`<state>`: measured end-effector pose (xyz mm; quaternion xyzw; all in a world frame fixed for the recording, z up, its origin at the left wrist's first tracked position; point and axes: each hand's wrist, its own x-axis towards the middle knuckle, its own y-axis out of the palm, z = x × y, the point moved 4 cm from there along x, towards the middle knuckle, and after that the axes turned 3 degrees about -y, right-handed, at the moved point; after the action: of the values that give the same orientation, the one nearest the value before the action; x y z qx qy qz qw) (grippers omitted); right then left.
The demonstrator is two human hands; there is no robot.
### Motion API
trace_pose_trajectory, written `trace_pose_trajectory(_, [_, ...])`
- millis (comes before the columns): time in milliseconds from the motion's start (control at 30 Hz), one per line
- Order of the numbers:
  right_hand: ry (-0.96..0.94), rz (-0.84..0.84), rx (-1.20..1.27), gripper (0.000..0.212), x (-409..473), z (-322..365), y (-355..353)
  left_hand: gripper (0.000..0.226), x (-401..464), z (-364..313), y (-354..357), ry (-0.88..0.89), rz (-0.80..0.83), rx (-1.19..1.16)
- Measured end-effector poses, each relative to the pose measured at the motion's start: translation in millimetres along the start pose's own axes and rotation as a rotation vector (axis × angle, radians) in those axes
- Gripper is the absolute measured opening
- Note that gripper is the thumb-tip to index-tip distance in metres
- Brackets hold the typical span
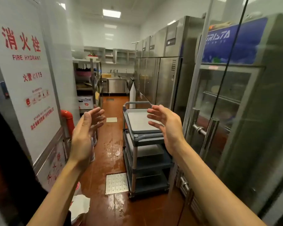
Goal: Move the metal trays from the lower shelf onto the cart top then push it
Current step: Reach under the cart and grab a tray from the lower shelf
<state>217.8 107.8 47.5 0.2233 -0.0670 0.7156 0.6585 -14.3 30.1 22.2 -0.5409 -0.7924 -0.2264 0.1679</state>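
A dark grey three-shelf cart (151, 139) stands on the orange floor ahead of me, close to the glass door on the right. A flat metal tray (140, 120) lies on its top. Another metal tray (151, 150) rests on the middle shelf, and something flat and dark shows on the bottom shelf (151, 185). My left hand (87, 132) is raised left of the cart, fingers spread, holding nothing. My right hand (166, 124) hovers over the cart's near right corner, also spread and empty. Neither hand touches the cart.
A white fire hydrant cabinet (28, 82) and a red pipe (68, 121) line the left wall. A glass door with steel handles (204, 132) and steel fridges (162, 75) run along the right. Steel shelving (88, 84) and a sink counter (117, 84) stand farther down the wet aisle.
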Motion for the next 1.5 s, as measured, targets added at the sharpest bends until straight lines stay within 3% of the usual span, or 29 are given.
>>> trace_pose_trajectory(367, [-0.004,0.051,0.020,0.026,143,-81,-4,0.057,104,83,29,-0.033,-0.099,0.036])
trace_pose_trajectory(733, [0.080,0.017,0.000,0.025,285,-214,54,0.052,251,222,-14,-0.083,-0.152,-0.013])
trace_pose_trajectory(867, [0.105,-0.052,-0.021,0.024,349,-257,75,0.043,335,278,-26,-0.135,-0.110,-0.023])
trace_pose_trajectory(1067, [0.123,-0.154,-0.019,0.022,450,-302,86,0.050,456,345,-17,-0.154,-0.011,-0.024])
trace_pose_trajectory(1500, [0.122,-0.362,0.023,0.027,672,-397,64,0.043,685,492,63,-0.135,0.185,-0.084])
